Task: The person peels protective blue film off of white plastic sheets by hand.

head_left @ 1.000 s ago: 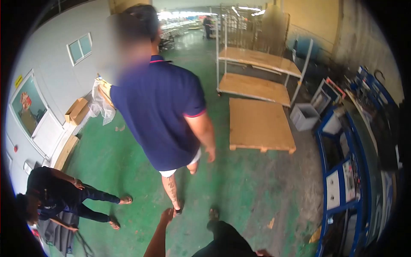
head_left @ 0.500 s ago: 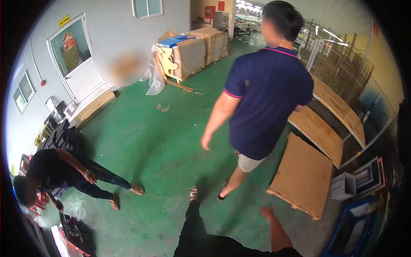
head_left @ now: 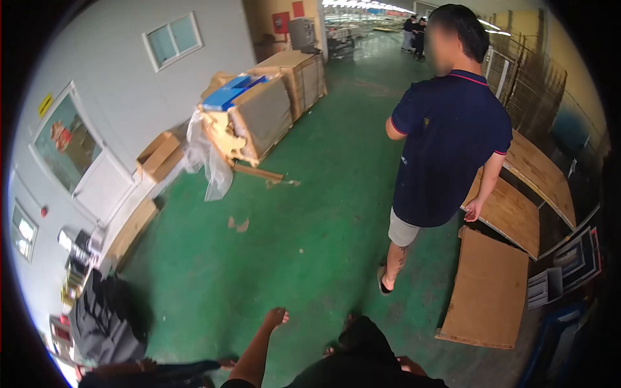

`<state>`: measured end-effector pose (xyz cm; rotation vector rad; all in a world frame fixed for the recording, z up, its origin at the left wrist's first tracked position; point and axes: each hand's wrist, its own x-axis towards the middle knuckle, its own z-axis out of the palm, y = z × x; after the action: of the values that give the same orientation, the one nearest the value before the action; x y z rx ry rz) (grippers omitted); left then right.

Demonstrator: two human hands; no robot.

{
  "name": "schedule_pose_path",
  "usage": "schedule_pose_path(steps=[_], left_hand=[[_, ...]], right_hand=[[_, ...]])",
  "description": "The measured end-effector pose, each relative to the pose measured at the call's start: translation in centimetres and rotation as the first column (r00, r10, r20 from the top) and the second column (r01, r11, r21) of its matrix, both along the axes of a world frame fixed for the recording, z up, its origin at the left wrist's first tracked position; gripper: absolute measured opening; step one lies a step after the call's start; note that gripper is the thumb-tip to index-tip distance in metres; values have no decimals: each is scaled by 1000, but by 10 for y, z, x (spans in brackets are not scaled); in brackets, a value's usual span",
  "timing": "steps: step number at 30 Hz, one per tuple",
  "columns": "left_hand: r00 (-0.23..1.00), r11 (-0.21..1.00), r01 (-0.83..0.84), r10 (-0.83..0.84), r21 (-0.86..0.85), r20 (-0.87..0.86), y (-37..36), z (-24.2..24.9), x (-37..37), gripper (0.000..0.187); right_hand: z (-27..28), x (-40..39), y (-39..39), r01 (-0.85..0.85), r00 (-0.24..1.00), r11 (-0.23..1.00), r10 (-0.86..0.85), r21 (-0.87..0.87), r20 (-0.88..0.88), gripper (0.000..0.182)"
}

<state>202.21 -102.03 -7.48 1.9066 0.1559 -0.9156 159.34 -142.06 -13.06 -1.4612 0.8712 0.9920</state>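
My left hand point(head_left: 277, 317) is stretched forward over the green floor, its fingers loosely curled with nothing visible in them. Low beside my dark clothing, a small part of my right hand or forearm point(head_left: 410, 366) shows; its fingers are hidden. Neither hand is seen touching an object. Ahead on the right walks a person in a navy polo shirt point(head_left: 453, 149) and light shorts, one arm bent in front and the other hanging down.
Along the left wall stand large wrapped crates point(head_left: 262, 119), an open cardboard box point(head_left: 160, 157) and a dark covered pile point(head_left: 107, 317). Wooden boards point(head_left: 508, 210) and a flat cardboard sheet point(head_left: 486, 291) lie right. Another person's dark-clothed body point(head_left: 155, 375) is partly visible lower left. Distant people point(head_left: 414, 35) stand behind.
The view has moved forward and turned. My left hand has come into sight, while my right has swung back. The person in navy has stepped ahead; the person at left has slipped mostly out of view.
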Motion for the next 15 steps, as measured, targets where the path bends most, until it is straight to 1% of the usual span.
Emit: schedule_pose_path(steps=[2, 4, 5, 6, 7, 8, 9, 10, 11, 12, 13, 14, 15], left_hand=[[997, 999, 39, -39, 5, 62, -67, 25, 115, 33], [990, 999, 46, -45, -5, 130, -130, 41, 194, 32], [981, 987, 150, -156, 65, 117, -149, 31, 224, 31], [960, 961, 246, -260, 127, 107, -157, 12, 256, 30], [927, 925, 332, -357, 187, 117, -180, 3, 292, 29], [970, 969, 239, -241, 56, 19, -196, 2, 311, 28], [984, 991, 130, -134, -41, -114, -192, -1, 315, 26], [948, 976, 206, -218, -76, -231, -191, -3, 327, 23], [859, 858, 495, -458, 141, -227, -198, 5, 334, 23], [841, 850, 503, -439, 156, -318, -201, 13, 338, 22], [845, 916, 378, -282, 134, -454, -202, 16, 344, 23], [810, 947, 209, -27, 245, -586, -209, 17, 350, 25], [801, 956, 149, 33, 253, -598, -208, 20, 357, 25]], right_hand=[[-4, 41, -9, 62, 997, 997, -63, -46, -36, 22], [-8, 91, -32, 53, 998, 995, -56, -84, -43, 23], [-9, 119, -48, 33, 999, 995, -37, -97, -39, 24], [-9, 149, -65, 8, 999, 994, -11, -108, -31, 25], [-7, 184, -87, -19, 1000, 992, 17, -123, -22, 26], [-3, 218, -107, -49, 999, 989, 47, -138, -16, 28], [-2, 253, -129, -65, 998, 988, 63, -139, -15, 29], [-3, 292, -155, -75, 997, 987, 75, -142, -9, 30], [-3, 339, -184, -66, 998, 988, 66, -143, -4, 32], [-6, 388, -214, -43, 999, 989, 44, -143, 4, 33], [-9, 442, -246, 2, 999, 989, 3, -146, 33, 35], [-7, 502, -276, 29, 994, 984, -10, -175, 107, 37], [-41, 565, -322, -279, 897, 886, 378, -371, 228, 36]])
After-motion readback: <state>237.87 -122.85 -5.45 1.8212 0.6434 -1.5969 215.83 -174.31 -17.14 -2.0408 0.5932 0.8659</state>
